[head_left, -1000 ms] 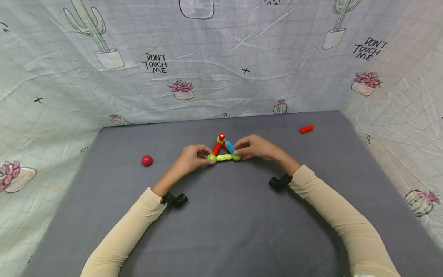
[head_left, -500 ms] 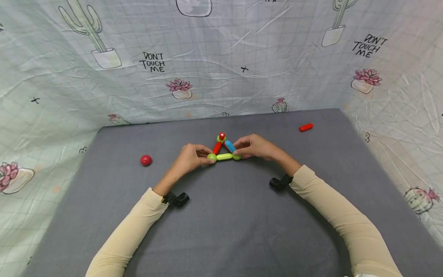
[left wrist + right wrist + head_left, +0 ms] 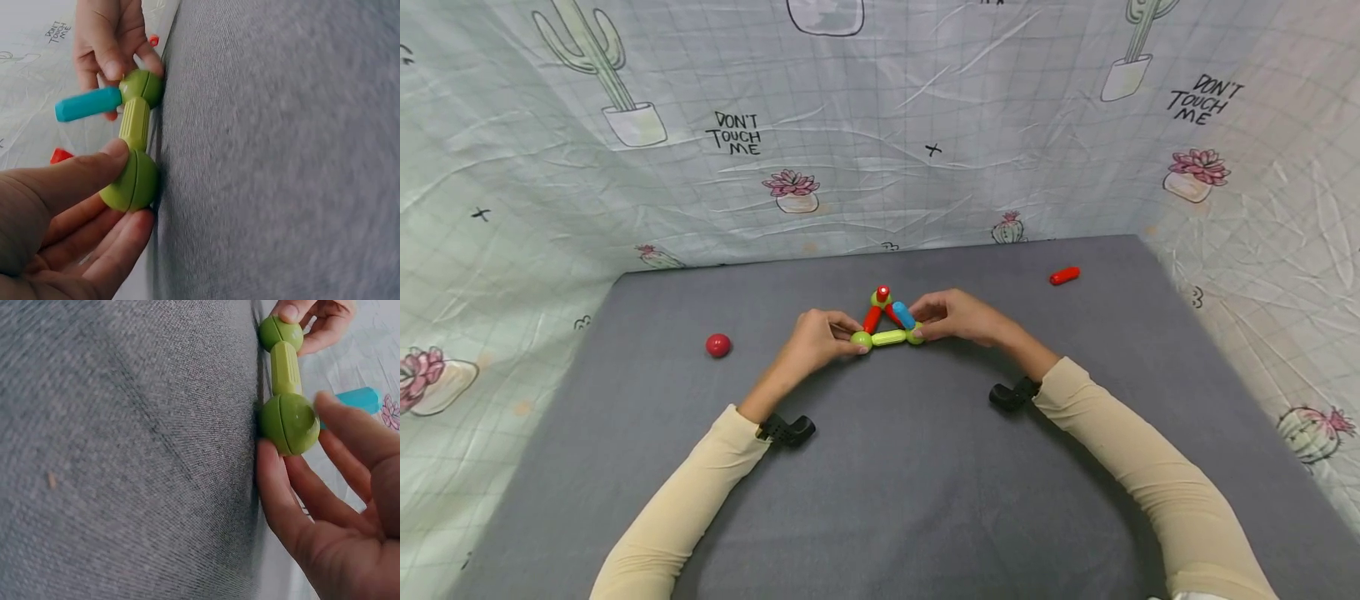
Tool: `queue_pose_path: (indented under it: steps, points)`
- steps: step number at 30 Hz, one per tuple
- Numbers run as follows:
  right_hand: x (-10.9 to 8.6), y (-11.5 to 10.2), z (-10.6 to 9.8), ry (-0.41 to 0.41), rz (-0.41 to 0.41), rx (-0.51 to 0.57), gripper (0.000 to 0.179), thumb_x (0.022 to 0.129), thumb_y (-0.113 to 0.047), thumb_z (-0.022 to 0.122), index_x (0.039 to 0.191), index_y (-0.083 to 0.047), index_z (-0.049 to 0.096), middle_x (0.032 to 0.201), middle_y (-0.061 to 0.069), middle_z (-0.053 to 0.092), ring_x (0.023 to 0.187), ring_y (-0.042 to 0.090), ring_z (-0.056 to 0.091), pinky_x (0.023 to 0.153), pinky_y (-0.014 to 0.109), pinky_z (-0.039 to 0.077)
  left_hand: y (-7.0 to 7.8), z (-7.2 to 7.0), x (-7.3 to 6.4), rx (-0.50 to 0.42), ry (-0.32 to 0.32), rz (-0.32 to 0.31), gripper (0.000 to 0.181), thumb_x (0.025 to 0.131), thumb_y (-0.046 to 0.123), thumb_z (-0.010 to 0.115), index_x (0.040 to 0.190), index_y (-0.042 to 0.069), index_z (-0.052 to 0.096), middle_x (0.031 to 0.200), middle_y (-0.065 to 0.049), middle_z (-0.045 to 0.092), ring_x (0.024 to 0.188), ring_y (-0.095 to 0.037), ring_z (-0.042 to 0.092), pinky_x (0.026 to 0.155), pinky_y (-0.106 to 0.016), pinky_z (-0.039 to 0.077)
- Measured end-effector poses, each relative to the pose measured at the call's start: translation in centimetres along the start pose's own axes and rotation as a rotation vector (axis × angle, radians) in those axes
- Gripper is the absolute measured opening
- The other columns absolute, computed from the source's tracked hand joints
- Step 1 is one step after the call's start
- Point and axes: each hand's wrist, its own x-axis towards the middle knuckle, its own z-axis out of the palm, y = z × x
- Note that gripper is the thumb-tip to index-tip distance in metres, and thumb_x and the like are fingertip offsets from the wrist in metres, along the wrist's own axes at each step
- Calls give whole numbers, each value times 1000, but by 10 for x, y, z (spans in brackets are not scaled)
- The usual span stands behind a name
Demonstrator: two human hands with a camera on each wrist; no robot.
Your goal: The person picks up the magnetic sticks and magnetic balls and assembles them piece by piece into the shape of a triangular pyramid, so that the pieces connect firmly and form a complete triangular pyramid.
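Note:
A triangle of rods and green balls lies on the grey cloth. My left hand (image 3: pixel 814 342) pinches its left green ball (image 3: pixel 142 181) between thumb and fingers. On the other corner, my right hand (image 3: pixel 962 317) grips the right green ball (image 3: pixel 289 425). A lime rod (image 3: pixel 889 337) joins these two balls. From the right ball a blue rod (image 3: pixel 89 104) sticks up, leaning toward the far corner in the head view. Two red rods, the left one (image 3: pixel 872 319) clearer to see, run back to a far green ball (image 3: pixel 876 299), which carries an upright red rod (image 3: pixel 883 292).
A loose red ball (image 3: pixel 718 346) sits on the cloth to the left. Another red rod (image 3: pixel 1064 276) lies at the far right. Behind the grey cloth (image 3: pixel 895 483) hangs a printed curtain (image 3: pixel 880 150).
The blue rod has tilted up from along the triangle's right side and stands more upright. My right hand has shifted slightly; the left keeps its pinch.

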Motion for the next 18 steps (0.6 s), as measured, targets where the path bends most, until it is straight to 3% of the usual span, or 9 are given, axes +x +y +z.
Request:
queue_pose_path:
  steps: [4,9,14,18]
  points:
    - [-2,-1,-4,88,-15,-196,35,89,-17,81,122,-7,72,120,9,73,108,22,69,87,33,58,5,6,1,20,-23,1,27,79,13,90,100,3,77,94,-9,77,87,-18,75,73,-28,61]
    - [1,-1,-8,131,15,-282,33,92,-20,78,123,-11,74,120,7,74,104,19,70,80,29,56,2,-1,5,70,-55,38,19,87,21,83,99,8,79,93,-5,77,84,-17,73,70,-30,58]
    - [7,-3,-12,148,6,-337,32,93,-19,77,124,-13,75,120,6,74,98,18,69,73,28,53,-12,-15,29,88,-1,89,28,91,11,78,117,2,73,115,-14,73,103,-28,72,85,-39,59]
    - [15,-2,-15,159,-14,-367,31,95,-20,75,125,-15,75,119,4,74,100,18,68,77,30,53,-23,-18,51,90,-78,122,43,92,5,76,133,0,63,134,-19,63,123,-32,63,100,-40,54]
